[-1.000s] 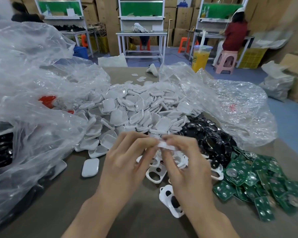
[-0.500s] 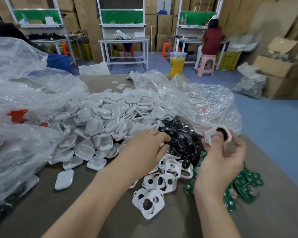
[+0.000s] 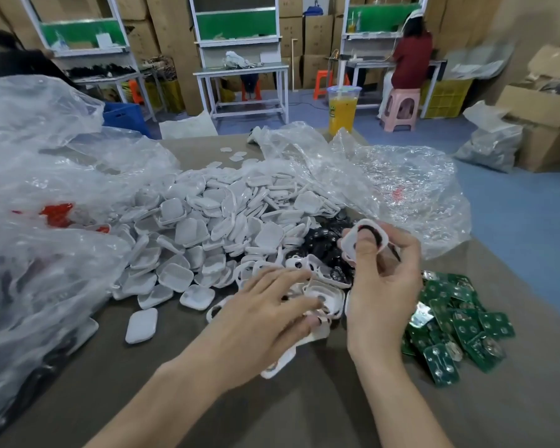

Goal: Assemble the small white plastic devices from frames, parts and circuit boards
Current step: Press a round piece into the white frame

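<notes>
My right hand (image 3: 382, 279) holds up a white frame (image 3: 364, 242) with a black part in it, thumb pressed into its face. My left hand (image 3: 265, 315) hovers with fingers spread over several loose white frames (image 3: 324, 299) on the brown table (image 3: 304, 412); whether it touches them is unclear. Behind lies a big heap of white shells (image 3: 207, 227), then a pile of black parts (image 3: 320, 245). Green circuit boards (image 3: 453, 324) lie at the right of my right hand.
Crumpled clear plastic bags lie at the left (image 3: 39, 195) and the back right (image 3: 401, 182). A cup of orange drink (image 3: 342, 108) stands at the table's far edge. Workbenches, cardboard boxes and a seated person (image 3: 411, 56) are beyond.
The hands, joined on one white piece a second ago, have parted. My right hand has kept the frame raised at the right; my left hand has sunk lower over the loose frames.
</notes>
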Tool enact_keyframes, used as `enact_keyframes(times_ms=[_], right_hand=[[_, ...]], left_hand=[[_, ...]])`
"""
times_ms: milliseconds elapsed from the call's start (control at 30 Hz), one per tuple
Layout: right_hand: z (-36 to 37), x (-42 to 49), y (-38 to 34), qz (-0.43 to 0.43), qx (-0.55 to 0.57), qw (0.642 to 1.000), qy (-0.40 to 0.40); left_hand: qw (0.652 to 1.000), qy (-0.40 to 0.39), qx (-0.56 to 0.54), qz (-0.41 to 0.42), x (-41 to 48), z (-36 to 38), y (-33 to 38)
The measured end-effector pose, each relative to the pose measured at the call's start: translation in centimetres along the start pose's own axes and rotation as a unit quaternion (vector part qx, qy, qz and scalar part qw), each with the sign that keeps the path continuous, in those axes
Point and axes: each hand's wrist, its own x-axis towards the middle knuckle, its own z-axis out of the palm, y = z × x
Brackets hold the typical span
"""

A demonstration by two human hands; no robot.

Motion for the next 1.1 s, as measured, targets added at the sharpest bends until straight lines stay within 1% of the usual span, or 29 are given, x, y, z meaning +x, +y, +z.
enact_keyframes(times_ms=[67, 133, 200, 267, 333, 367, 433, 467, 500, 533, 600, 633, 667, 700, 733, 767, 800, 833, 867, 900, 933, 967, 1000, 1033, 1067, 1100], right_hand=[[0.8, -1.0, -0.1, 0.018, -0.005, 0.998, -0.063], [1.8, -2.1, -0.2, 0.033, -0.006, 0.991, -0.131], [3.4, -3.4, -0.3, 0.030, -0.018, 0.979, -0.200], [5.8, -5.0, -0.3, 0.026, -0.020, 0.966, -0.258], [8.7, -7.0, -0.7, 0.026, -0.005, 0.949, -0.315], [10.1, -8.1, -0.9, 0.029, 0.002, 0.940, -0.341], [12.4, -10.1, -1.0, 0.033, 0.012, 0.926, -0.376], [13.3, -11.0, -0.8, 0.037, 0.012, 0.922, -0.386], [14.1, -11.8, -0.7, 0.043, 0.011, 0.918, -0.394], [14.7, -12.6, -0.4, 0.051, 0.010, 0.915, -0.400], [15.5, -13.8, 0.0, 0.057, -0.002, 0.916, -0.398], [15.8, -14.2, 0.1, 0.052, -0.009, 0.918, -0.394], [16.2, -14.4, 0.0, 0.045, -0.014, 0.920, -0.389], [16.8, -14.5, -0.2, 0.035, -0.015, 0.922, -0.386], [17.4, -14.5, -0.7, 0.025, -0.012, 0.923, -0.384], [18.2, -14.4, -1.2, 0.017, -0.007, 0.924, -0.382], [19.0, -14.3, -1.8, 0.011, 0.001, 0.925, -0.379], [19.8, -14.2, -2.4, 0.002, 0.011, 0.927, -0.375], [20.5, -14.2, -2.9, -0.011, 0.020, 0.927, -0.374], [21.2, -14.2, -3.5, -0.028, 0.027, 0.926, -0.377], [21.8, -14.2, -3.9, -0.044, 0.030, 0.923, -0.381], [22.2, -14.3, -4.2, -0.059, 0.030, 0.919, -0.389], [22.7, -14.3, -4.4, -0.072, 0.027, 0.914, -0.399], [23.1, -14.3, -4.4, -0.082, 0.021, 0.906, -0.414], [23.4, -14.3, -4.2, -0.085, 0.008, 0.899, -0.430], [23.7, -14.2, -3.9, -0.078, -0.010, 0.890, -0.450]], left_hand=[[0.996, 0.068, -0.043, -0.049, -1.0, -1.1, -0.1], [0.975, 0.165, -0.085, -0.120, -2.8, -2.6, -0.6], [0.934, 0.272, -0.104, -0.206, -5.4, -4.6, -1.7], [0.891, 0.342, -0.075, -0.288, -8.8, -6.5, -3.2], [0.845, 0.378, -0.012, -0.377, -12.7, -8.2, -5.0], [0.819, 0.381, 0.020, -0.430, -14.7, -8.8, -6.0], [0.764, 0.359, 0.078, -0.531, -18.3, -9.8, -7.6], [0.751, 0.331, 0.110, -0.561, -19.6, -10.3, -8.0], [0.751, 0.294, 0.134, -0.576, -20.6, -10.6, -8.1], [0.765, 0.248, 0.141, -0.578, -21.1, -10.8, -7.9], [0.812, 0.146, 0.130, -0.549, -21.2, -10.8, -7.4], [0.832, 0.119, 0.131, -0.526, -21.1, -10.7, -7.0], [0.845, 0.121, 0.132, -0.504, -20.9, -10.9, -6.8], [0.851, 0.154, 0.129, -0.485, -20.7, -11.5, -6.9], [0.848, 0.211, 0.125, -0.470, -20.3, -12.4, -7.4], [0.834, 0.276, 0.121, -0.462, -20.0, -13.5, -8.4], [0.810, 0.337, 0.126, -0.462, -19.5, -14.7, -10.0], [0.785, 0.375, 0.134, -0.475, -19.1, -16.0, -11.9], [0.762, 0.384, 0.137, -0.503, -18.7, -17.3, -14.1], [0.749, 0.358, 0.121, -0.544, -18.2, -18.5, -16.1], [0.745, 0.306, 0.088, -0.586, -17.7, -19.3, -17.8], [0.751, 0.237, 0.052, -0.614, -17.0, -19.5, -19.0], [0.766, 0.162, 0.026, -0.621, -16.1, -19.2, -19.4], [0.787, 0.101, 0.015, -0.608, -15.5, -18.5, -19.4], [0.810, 0.052, 0.025, -0.584, -15.0, -17.4, -19.2], [0.831, 0.007, 0.058, -0.553, -14.9, -16.3, -18.7]])
